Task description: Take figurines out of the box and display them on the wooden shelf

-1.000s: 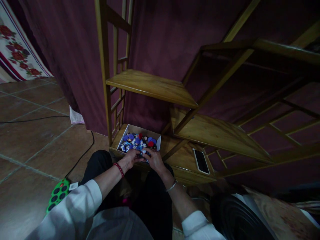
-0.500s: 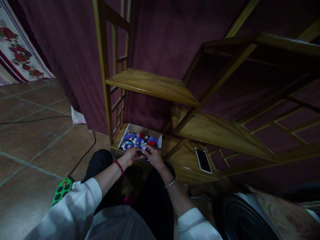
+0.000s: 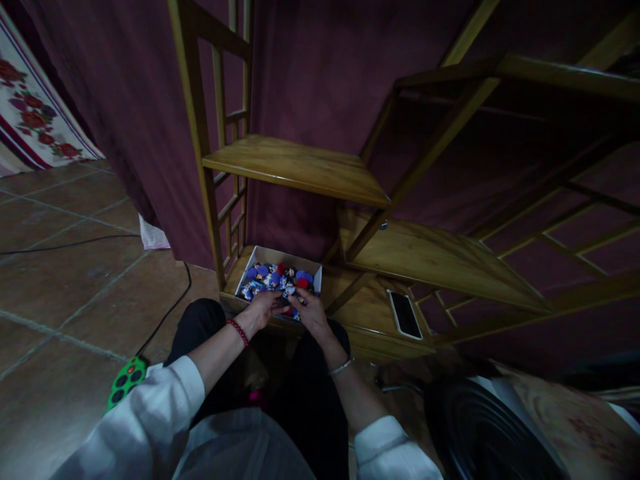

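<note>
A white open box (image 3: 321,279) stands on the low wooden shelf in front of my knees. Small figurines (image 3: 275,278) with blue, white, red and black parts fill it. My left hand (image 3: 263,311), with a red bead bracelet at the wrist, is over the box's near edge, fingers curled inward; what they hold is hidden. Close against it, my right hand (image 3: 311,315) pinches a small white-and-blue figurine (image 3: 289,291) between thumb and fingers. Its finer details are too small to make out.
A wooden shelf unit (image 3: 295,167) rises around the box, with slanted boards to the right. A phone-like device (image 3: 405,315) with a white edge lies on the lower shelf. A green pad with black round buttons (image 3: 126,383) and a cable are on the left; a black ridged round object (image 3: 485,433) is at right.
My view has shifted slightly, so the shelf sits a little farther left. Both hands stay together at the box's near edge, with small finger movements around the figurine.
</note>
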`<state>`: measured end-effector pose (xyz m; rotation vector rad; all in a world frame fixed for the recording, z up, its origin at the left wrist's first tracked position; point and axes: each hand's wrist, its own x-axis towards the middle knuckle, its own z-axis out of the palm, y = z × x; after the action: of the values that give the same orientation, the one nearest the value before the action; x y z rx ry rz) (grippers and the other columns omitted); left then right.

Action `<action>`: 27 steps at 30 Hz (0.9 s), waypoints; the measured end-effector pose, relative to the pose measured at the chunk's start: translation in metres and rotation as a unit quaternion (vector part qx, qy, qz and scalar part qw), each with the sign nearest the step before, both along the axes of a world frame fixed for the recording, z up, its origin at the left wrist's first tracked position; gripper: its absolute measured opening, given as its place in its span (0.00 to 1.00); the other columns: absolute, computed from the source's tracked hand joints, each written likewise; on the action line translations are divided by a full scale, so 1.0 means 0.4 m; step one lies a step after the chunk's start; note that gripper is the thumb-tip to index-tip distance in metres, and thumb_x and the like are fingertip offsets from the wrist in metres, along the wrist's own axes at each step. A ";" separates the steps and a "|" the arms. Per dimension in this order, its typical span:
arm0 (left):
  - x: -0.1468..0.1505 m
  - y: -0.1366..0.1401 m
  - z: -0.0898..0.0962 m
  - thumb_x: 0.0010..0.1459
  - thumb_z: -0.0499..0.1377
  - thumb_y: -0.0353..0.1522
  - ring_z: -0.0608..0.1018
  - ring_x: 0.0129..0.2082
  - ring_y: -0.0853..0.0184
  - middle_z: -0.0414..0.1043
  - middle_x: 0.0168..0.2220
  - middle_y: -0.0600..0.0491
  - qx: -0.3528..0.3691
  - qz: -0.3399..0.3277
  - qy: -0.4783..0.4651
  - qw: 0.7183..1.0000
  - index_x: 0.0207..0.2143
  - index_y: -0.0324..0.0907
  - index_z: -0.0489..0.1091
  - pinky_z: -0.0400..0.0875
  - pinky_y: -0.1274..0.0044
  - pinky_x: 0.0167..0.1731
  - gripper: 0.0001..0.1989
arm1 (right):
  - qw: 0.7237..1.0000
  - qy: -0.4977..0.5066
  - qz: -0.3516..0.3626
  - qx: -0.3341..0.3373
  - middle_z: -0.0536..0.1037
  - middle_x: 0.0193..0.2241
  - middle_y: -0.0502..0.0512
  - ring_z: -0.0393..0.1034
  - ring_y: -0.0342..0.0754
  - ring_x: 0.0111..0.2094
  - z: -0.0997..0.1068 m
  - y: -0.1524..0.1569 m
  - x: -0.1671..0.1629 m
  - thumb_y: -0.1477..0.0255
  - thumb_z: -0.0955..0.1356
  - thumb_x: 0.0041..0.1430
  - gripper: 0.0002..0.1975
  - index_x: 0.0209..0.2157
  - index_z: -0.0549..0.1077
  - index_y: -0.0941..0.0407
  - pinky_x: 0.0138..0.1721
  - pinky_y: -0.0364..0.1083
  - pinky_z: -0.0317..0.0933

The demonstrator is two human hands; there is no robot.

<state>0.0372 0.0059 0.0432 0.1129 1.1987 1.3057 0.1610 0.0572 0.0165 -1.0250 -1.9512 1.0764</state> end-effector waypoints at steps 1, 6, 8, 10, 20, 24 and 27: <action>0.002 0.000 0.002 0.53 0.51 0.22 0.73 0.20 0.71 0.70 0.20 0.50 0.001 0.000 0.002 1.000 0.25 0.34 0.66 0.73 0.78 0.23 0.07 | 1.000 0.002 -0.004 0.000 0.76 0.36 0.51 0.69 0.47 0.39 0.004 -0.002 0.001 0.67 0.64 0.50 0.11 0.36 0.72 0.54 0.44 0.46 0.60; 0.013 0.001 0.012 0.51 0.53 0.21 0.74 0.22 0.71 0.71 0.22 0.50 0.026 0.000 0.006 1.000 0.24 0.34 0.68 0.73 0.78 0.25 0.06 | 1.000 0.005 -0.010 0.021 0.76 0.33 0.51 0.69 0.46 0.36 0.023 -0.009 0.005 0.66 0.64 0.50 0.10 0.33 0.72 0.55 0.41 0.45 0.61; 0.017 0.002 0.016 0.51 0.53 0.21 0.73 0.22 0.72 0.71 0.21 0.51 0.033 0.005 0.009 0.999 0.24 0.34 0.67 0.74 0.77 0.26 0.06 | 1.000 0.005 -0.015 0.027 0.76 0.33 0.51 0.69 0.47 0.36 0.030 -0.012 0.009 0.67 0.64 0.50 0.10 0.34 0.72 0.55 0.40 0.45 0.61; 0.020 0.003 0.021 0.52 0.52 0.21 0.73 0.21 0.72 0.70 0.20 0.51 0.038 0.008 0.015 0.999 0.24 0.34 0.67 0.74 0.77 0.26 0.07 | 0.999 0.006 -0.019 0.028 0.76 0.34 0.52 0.70 0.47 0.36 0.035 -0.014 0.013 0.67 0.64 0.51 0.11 0.35 0.72 0.55 0.40 0.44 0.62; 0.050 -0.001 0.067 0.51 0.55 0.23 0.73 0.20 0.72 0.71 0.21 0.51 0.050 -0.029 0.019 0.998 0.26 0.34 0.68 0.73 0.77 0.25 0.03 | 0.999 0.031 -0.021 0.023 0.76 0.37 0.51 0.69 0.47 0.39 0.075 -0.015 0.054 0.66 0.65 0.50 0.14 0.40 0.72 0.55 0.44 0.46 0.61; 0.064 0.003 0.084 0.50 0.56 0.23 0.74 0.21 0.72 0.71 0.22 0.50 0.061 -0.051 0.028 0.996 0.26 0.34 0.68 0.73 0.78 0.25 0.02 | 0.999 0.031 -0.006 0.025 0.76 0.36 0.51 0.69 0.47 0.38 0.098 -0.015 0.073 0.65 0.65 0.50 0.14 0.38 0.72 0.55 0.43 0.46 0.61; 0.073 0.007 0.096 0.50 0.56 0.23 0.74 0.22 0.71 0.71 0.23 0.50 0.078 -0.067 0.024 0.994 0.26 0.34 0.68 0.73 0.78 0.26 0.02 | 0.999 0.030 -0.022 0.036 0.76 0.35 0.51 0.69 0.47 0.38 0.115 -0.013 0.087 0.65 0.65 0.49 0.14 0.38 0.73 0.55 0.42 0.46 0.62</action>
<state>0.0663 0.0088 0.0817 0.3343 1.1084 1.2834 0.1960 0.0518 0.0623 -0.9820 -1.8970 0.9943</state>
